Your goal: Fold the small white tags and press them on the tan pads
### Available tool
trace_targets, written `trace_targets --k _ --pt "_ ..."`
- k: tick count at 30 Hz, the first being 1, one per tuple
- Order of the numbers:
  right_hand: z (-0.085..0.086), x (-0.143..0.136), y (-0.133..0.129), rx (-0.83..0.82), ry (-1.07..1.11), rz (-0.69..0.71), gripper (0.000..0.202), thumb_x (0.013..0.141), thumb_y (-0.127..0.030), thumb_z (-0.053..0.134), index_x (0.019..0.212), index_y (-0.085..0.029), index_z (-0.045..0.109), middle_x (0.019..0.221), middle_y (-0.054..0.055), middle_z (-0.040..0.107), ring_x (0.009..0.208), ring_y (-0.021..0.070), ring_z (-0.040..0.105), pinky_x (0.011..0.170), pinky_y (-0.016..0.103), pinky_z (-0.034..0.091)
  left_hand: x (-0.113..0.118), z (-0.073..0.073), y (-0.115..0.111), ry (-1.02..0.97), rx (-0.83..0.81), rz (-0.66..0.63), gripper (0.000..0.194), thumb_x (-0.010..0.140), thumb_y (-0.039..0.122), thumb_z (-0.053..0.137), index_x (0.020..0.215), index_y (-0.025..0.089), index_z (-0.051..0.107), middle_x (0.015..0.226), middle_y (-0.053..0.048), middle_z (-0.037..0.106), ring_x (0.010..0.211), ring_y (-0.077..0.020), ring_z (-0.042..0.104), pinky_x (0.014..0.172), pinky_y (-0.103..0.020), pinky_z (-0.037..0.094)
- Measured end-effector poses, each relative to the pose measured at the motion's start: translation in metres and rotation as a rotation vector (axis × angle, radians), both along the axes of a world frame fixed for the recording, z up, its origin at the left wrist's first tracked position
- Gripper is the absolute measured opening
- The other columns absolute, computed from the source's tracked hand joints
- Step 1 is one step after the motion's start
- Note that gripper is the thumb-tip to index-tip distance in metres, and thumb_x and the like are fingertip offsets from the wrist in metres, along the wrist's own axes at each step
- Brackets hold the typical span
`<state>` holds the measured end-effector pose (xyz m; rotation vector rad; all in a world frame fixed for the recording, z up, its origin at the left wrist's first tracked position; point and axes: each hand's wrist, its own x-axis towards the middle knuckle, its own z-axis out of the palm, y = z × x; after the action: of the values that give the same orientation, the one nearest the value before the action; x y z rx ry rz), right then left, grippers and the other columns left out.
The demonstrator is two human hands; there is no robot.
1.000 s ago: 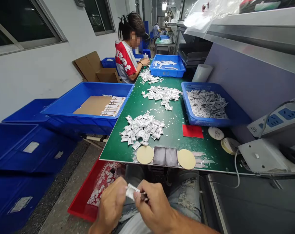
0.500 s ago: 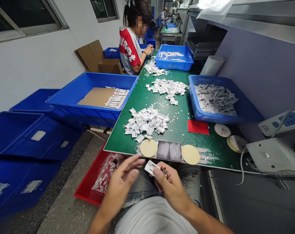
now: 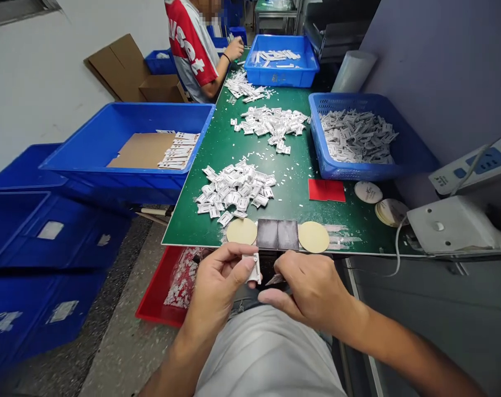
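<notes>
The white piece (image 3: 256, 267) is just off the near edge of the bench (image 3: 184, 231), its long axis running roughly toward that edge. The left hand (image 3: 215, 281) pinches it between thumb and fingers. The small pointed tool (image 3: 276, 279) is just right of the piece, apart, tip directed left. The right hand (image 3: 316, 289) grips the tool in curled fingers, back upward, thumb extended left
</notes>
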<state>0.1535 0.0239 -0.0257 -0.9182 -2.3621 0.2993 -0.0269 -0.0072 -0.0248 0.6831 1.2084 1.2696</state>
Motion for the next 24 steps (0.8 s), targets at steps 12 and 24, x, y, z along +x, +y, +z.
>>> trace_targets --k 12,24 --pt "0.0027 -0.0042 0.0022 0.238 -0.128 -0.122 0.062 0.095 -0.068 0.028 0.063 -0.019 0.052 0.053 0.000 0.048 0.048 0.0140 0.039 0.052 0.031 0.020 0.0055 0.0021 -0.0008 0.003 -0.046 -0.041 0.023 0.072 0.034 0.079 0.085 0.015 0.074 0.061 0.000 0.062 0.053 -0.0086 0.051 0.049 -0.018 0.046" --pt "0.0022 -0.0074 0.0018 0.278 -0.146 -0.169 0.066 0.096 -0.067 0.021 0.061 -0.020 0.050 0.051 0.000 0.046 0.047 0.0145 0.034 0.050 0.031 0.017 0.0042 0.0022 -0.0022 0.032 -0.051 -0.017 0.022 0.071 0.033 0.079 0.083 0.015 0.074 0.061 0.000 0.062 0.053 -0.0077 0.051 0.048 -0.016 0.046"
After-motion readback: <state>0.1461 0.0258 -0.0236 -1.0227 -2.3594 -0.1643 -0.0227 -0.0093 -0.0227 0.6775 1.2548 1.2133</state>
